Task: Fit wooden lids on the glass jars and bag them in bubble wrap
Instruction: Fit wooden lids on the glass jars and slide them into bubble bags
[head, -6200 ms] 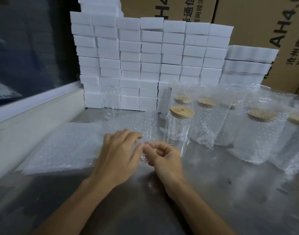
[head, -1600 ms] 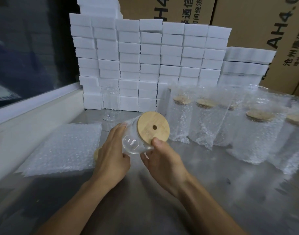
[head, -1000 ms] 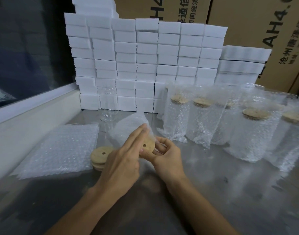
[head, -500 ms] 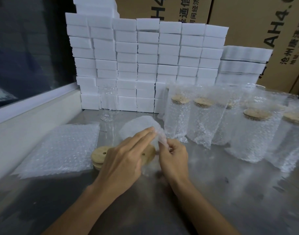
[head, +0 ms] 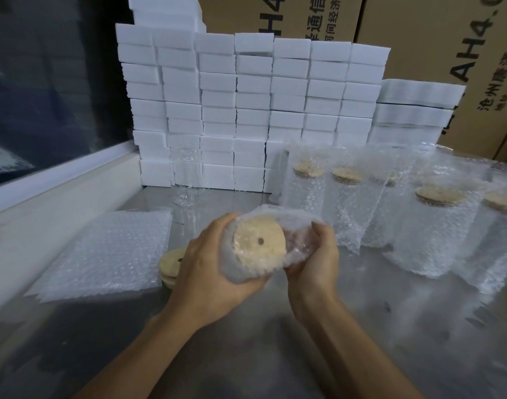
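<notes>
Held jar: a clear glass jar with a round wooden lid [head: 259, 244], sheathed in a translucent bubble-wrap bag [head: 289, 223], is held above the grey metal desk [head: 304, 341] at the centre of the view.
Orientation: the jar lies roughly on its side, its long axis running away from the camera; the lid end faces back toward the person, with the small dark hole in the lid showing.
Left hand [head: 209, 272]: fingers curled round the wrapped jar body from the left and beneath, gripping it.
Right hand [head: 315, 254]: fingers bent, pinching the loose open edge of the bag just right of the lid.
Spare lids: a short stack of round wooden lids [head: 169, 263] lies flat on the desk, partly hidden behind the left hand.
Flat bags: a pile of flat bubble-wrap bags [head: 102, 251] lies at the left of the desk, touching the spare lids.
Empty jar: a clear glass jar without a lid [head: 187, 180] stands upright near the back.
Finished jars: several lidded jars in bubble-wrap bags [head: 347, 197] stand upright at the right.
Background: stacked white foam blocks [head: 246, 110] in front of brown cardboard cartons [head: 419, 38].
</notes>
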`<state>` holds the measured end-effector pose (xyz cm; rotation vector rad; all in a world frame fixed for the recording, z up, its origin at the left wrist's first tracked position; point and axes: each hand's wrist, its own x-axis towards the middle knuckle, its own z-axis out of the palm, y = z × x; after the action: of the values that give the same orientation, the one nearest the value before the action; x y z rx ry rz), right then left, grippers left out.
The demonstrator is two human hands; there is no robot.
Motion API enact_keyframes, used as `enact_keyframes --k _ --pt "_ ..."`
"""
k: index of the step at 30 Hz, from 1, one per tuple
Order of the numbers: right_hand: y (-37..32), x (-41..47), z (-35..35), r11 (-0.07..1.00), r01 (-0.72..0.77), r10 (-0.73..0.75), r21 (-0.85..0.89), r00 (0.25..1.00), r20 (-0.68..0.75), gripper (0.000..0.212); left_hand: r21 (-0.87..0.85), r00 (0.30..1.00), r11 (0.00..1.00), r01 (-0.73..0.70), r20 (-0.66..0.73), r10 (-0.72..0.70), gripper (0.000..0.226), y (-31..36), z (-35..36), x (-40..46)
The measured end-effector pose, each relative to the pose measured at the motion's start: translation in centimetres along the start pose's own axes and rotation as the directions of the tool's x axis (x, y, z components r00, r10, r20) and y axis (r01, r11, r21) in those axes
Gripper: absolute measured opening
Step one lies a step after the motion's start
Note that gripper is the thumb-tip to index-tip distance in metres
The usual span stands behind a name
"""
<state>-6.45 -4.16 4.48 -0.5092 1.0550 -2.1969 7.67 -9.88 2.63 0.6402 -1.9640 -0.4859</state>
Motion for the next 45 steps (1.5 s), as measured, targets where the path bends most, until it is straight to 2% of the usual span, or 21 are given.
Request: enact_keyframes --k 2,4,6,9,11,13,17,21,23,25,27,30,32,34,36,38,39,41,45 --pt "0.0 -0.1 0.2 0.999 0.036 -0.037 0.007 0.995 0.096 0.036 -0.165 0.996 0.985 0.044 -0.070 -0.056 0.078 0.3 -0.1 0.2" --pt "0.5 -0.3 0.0 0.968 0.159 -0.126 -0.195 0.977 0.173 0.044 -0.329 0.985 0.940 0.089 -0.109 -0.131 0.065 1.0 -0.2 0.5" --pt "1.0 -0.8 -0.2 0.885 0.274 -0.163 -0.377 0.940 0.300 0.057 -0.508 0.978 0.850 0.141 -0.063 -0.201 0.061 1.5 -0.2 0.6" --pt "1.0 -0.9 -0.4 0.847 0.266 -0.098 -0.461 0.929 0.356 0.060 -0.673 0.965 0.704 0.226 0.053 -0.259 0.056 1.9 0.0 0.6" --pt "0.5 -0.9 -0.3 0.863 0.276 -0.121 -0.422 0.926 0.358 0.054 -0.702 0.946 0.651 0.289 0.103 -0.308 0.054 1.9 0.1 0.5" --pt "0.3 -1.0 -0.1 0.836 0.331 -0.181 -0.438 0.919 0.350 0.052 -0.707 0.924 0.616 0.346 0.145 -0.353 0.057 1.9 0.1 0.4" --pt "0.7 -1.3 0.0 0.756 0.431 -0.334 -0.493 0.901 0.276 0.042 -0.700 0.907 0.584 0.412 0.254 -0.335 0.066 1.7 0.3 0.5" --pt "1.1 -0.7 -0.6 0.797 0.378 -0.364 -0.471 0.923 0.125 0.047 -0.620 0.835 0.558 0.551 0.412 -0.366 0.088 1.5 0.9 0.0" --pt "1.3 -0.4 -0.8 0.817 0.326 -0.332 -0.475 0.940 0.073 0.049 -0.600 0.806 0.539 0.591 0.451 -0.383 0.082 1.6 1.2 -0.4" --pt "1.5 -0.2 -0.8 0.839 0.279 -0.293 -0.468 0.955 0.044 0.047 -0.629 0.811 0.513 0.584 0.433 -0.394 0.071 1.8 1.3 -0.6" --pt "1.7 -0.2 -1.0 0.802 0.301 -0.316 -0.515 0.947 0.063 0.040 -0.653 0.835 0.526 0.545 0.372 -0.404 0.065 2.0 1.2 -0.6" --pt "2.0 -0.7 -1.2 0.614 0.439 -0.445 -0.656 0.879 0.172 0.017 -0.671 0.881 0.598 0.438 0.186 -0.436 0.060 2.5 1.1 -0.4" --pt "2.0 -1.2 -1.0 0.563 0.526 -0.471 -0.638 0.838 0.275 0.012 -0.656 0.883 0.650 0.385 0.057 -0.465 0.066 2.7 1.1 -0.2" --pt "1.9 -1.4 -0.9 0.602 0.563 -0.381 -0.567 0.826 0.416 0.020 -0.635 0.870 0.678 0.372 -0.018 -0.493 0.080 2.6 1.1 0.0" --pt "1.8 -1.4 -1.0 0.654 0.527 -0.191 -0.542 0.809 0.556 0.037 -0.622 0.858 0.692 0.367 -0.060 -0.509 0.093 2.3 1.0 0.1" --pt "2.3 -1.5 -1.2 0.679 0.491 -0.030 -0.545 0.761 0.649 0.057 -0.606 0.867 0.719 0.339 -0.096 -0.489 0.092 2.0 1.0 0.2" --pt "2.8 -1.5 -1.3 0.690 0.481 -0.002 -0.540 0.748 0.664 0.068 -0.597 0.877 0.734 0.324 -0.101 -0.469 0.090 1.9 1.2 0.1" --pt "3.8 -1.5 -1.5 0.716 0.465 -0.044 -0.520 0.774 0.631 0.077 -0.573 0.908 0.762 0.301 -0.073 -0.413 0.088 1.9 1.6 -0.2" --pt "3.9 -0.6 -2.3 0.721 0.425 -0.148 -0.547 0.866 0.478 0.074 -0.517 0.942 0.797 0.312 0.063 -0.328 0.082 1.6 2.2 -0.2"
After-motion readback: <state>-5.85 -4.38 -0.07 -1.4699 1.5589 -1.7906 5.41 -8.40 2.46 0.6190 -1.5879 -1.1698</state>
